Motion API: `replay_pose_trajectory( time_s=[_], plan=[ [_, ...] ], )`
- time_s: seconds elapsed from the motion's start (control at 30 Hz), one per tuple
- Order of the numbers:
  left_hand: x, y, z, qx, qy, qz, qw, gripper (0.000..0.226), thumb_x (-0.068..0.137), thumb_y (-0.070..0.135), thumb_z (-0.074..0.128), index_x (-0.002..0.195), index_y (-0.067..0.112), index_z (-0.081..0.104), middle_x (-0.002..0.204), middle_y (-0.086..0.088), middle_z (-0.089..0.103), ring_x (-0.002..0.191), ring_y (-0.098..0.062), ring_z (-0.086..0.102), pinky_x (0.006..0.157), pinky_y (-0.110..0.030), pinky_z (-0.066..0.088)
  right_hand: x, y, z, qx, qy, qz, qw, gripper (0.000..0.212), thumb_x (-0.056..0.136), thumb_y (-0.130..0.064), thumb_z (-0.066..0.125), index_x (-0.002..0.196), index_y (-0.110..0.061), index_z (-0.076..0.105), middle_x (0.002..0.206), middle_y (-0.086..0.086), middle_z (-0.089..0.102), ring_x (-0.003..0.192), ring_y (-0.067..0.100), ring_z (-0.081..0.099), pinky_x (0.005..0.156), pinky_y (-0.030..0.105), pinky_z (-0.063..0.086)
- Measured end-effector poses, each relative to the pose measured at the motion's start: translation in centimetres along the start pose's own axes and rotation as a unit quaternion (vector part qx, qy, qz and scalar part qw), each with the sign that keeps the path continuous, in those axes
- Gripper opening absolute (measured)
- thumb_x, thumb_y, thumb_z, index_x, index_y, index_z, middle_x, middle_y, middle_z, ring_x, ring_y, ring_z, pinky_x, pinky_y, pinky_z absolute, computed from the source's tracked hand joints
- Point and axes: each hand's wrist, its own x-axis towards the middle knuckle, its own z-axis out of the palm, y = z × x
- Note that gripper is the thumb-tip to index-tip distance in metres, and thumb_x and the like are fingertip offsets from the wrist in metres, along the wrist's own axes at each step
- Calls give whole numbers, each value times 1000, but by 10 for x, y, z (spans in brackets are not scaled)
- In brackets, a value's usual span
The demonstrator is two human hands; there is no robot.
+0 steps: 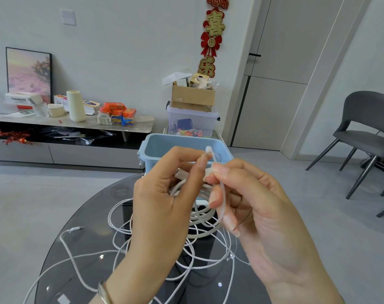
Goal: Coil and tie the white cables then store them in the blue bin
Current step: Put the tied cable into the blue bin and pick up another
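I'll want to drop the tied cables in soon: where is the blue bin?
In the head view the blue bin sits centre, at the far edge of the glass table, just behind the left hand and right hand.

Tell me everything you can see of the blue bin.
The blue bin is a pale blue, plastic-looking box with rounded corners. It stands upright and open, no lid, a small clip hanging at its left side, at the far edge of the glass table. The left hand and right hand hide its near wall; what shows inside looks empty.
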Motion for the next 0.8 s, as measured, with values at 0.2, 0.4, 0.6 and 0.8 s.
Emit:
replay_pose_trajectory(
  time_s=[0.2, 0.4, 0.6, 0.8],
  plan=[
    [0, -1, 0, 6, 0, 7, 1000, 9, 89, 25, 57, 83, 25, 64, 66, 20, 63, 57, 2, 57, 56, -5, 39, 1, 1, -2, 1, -2, 6, 1000, 18, 72, -21, 61, 58, -15, 68, 47, 2, 58, 31, 5, 41, 33, 13, 31],
    [-1, -4, 0, 8, -1, 14, 1000, 10, 89, 26, 58, 82, 27, 65, 67, 20, 64, 59, 0, 59, 57, -7, 41, 2, 2, -2, 7, 1, 11, 1000, 18, 73, -22, 60, 58, -16, 69, 47, 1, 58, 31, 6, 39, 33, 13, 30],
    [-4, -7, -2, 39, -22, 39, 998, 11, 90, 23, 59, 90, 33, 64, 71, 20, 65, 61, 0, 59, 59, -6, 41, 3, 3, -3, 20, 14, 10, 1000, 18, 73, -24, 62, 59, -16, 68, 47, -1, 56, 31, 6, 37, 33, 12, 29],
    [-3, -10, -5, 65, -32, 58, 996, 14, 89, 19, 56, 90, 31, 64, 69, 27, 61, 62, 6, 59, 60, -1, 38, 5, 3, -3, -37, 58, -30, 997, 19, 70, -27, 67, 74, -10, 60, 53, 3, 61, 34, 9, 39, 33, 15, 30]
  ],
)
